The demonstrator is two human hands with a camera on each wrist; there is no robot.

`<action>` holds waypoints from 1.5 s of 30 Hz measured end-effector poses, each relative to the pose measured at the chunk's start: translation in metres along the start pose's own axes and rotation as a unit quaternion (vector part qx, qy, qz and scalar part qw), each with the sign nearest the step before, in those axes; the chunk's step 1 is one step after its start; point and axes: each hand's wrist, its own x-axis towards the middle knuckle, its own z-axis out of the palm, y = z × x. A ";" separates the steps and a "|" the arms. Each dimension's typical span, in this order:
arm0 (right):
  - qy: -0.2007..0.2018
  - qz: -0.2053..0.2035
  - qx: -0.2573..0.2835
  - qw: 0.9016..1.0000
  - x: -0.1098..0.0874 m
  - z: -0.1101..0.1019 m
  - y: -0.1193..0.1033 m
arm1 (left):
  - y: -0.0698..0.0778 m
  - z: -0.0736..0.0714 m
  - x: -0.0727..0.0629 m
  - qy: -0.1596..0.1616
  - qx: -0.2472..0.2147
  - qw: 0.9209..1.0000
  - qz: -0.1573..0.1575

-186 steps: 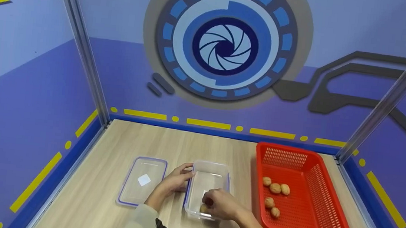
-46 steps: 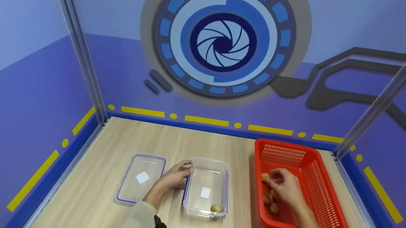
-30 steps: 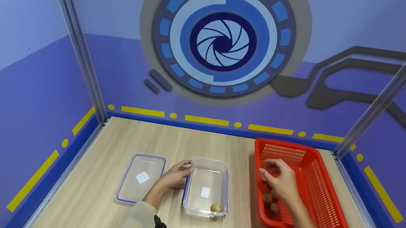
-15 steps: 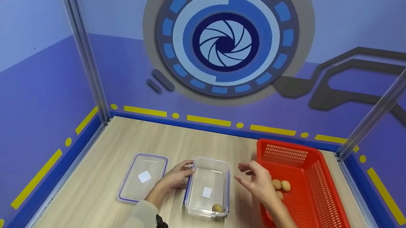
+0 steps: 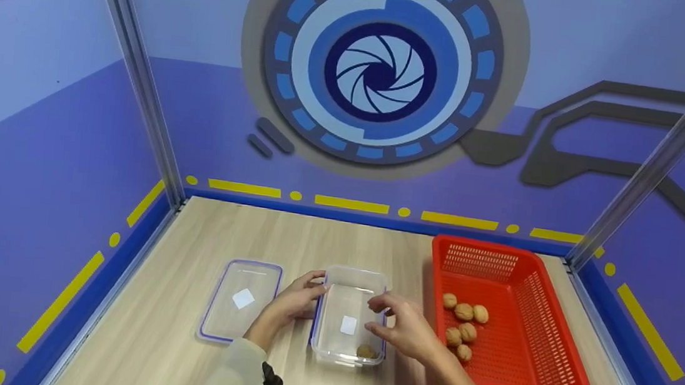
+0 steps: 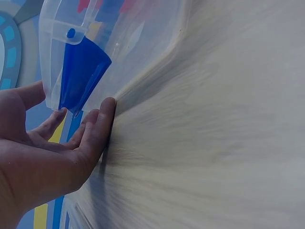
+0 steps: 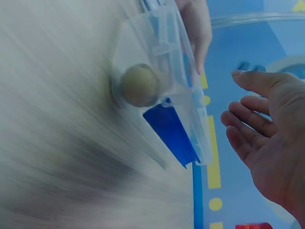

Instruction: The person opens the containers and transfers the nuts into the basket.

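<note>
A clear plastic food container with blue side latches stands lidless on the table, one walnut in its near right corner. My left hand holds its left side, thumb on the rim; in the left wrist view its fingers lie by the lower wall beneath a hanging blue latch. Over the right rim hovers my right hand, fingers loosely bent and apart. The right wrist view shows nothing in that hand, and the walnut through the wall. Several walnuts lie in the red plastic basket.
The container's clear lid, with a blue-purple seal and a white label, lies flat left of the container. The basket stands at the right. Blue printed walls with metal corner posts bound the wooden table.
Earlier my right hand picked at a walnut in the container, then reached into the basket, where one more walnut now shows. It has swung back left to the container. My left hand has stayed put.
</note>
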 end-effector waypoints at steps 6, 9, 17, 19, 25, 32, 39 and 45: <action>-0.052 0.011 -0.009 0.999 -0.001 0.008 -0.001 | 0.001 0.000 0.000 0.006 0.005 1.000 0.003; -0.060 0.006 -0.021 0.998 -0.002 0.012 0.000 | 0.001 0.001 0.001 0.005 0.002 1.000 0.003; -0.071 -0.037 -0.048 0.996 -0.006 0.018 0.001 | 0.001 0.002 0.000 0.002 -0.006 1.000 -0.002; -0.080 -0.043 -0.064 0.994 -0.006 0.018 0.001 | 0.000 0.002 0.000 0.001 -0.008 1.000 -0.007; -0.097 -0.072 -0.101 0.988 -0.005 0.020 0.002 | -0.001 0.001 0.001 0.002 -0.005 1.000 -0.008; -0.123 -0.087 -0.121 0.981 -0.001 0.021 0.003 | -0.001 0.001 0.001 0.006 0.004 1.000 -0.013; -0.145 -0.092 -0.131 0.976 0.004 0.022 0.003 | 0.000 0.001 -0.001 0.007 0.003 1.000 -0.013; -0.153 -0.135 -0.150 0.967 0.008 0.027 0.004 | 0.001 0.001 -0.001 0.005 -0.004 1.000 -0.006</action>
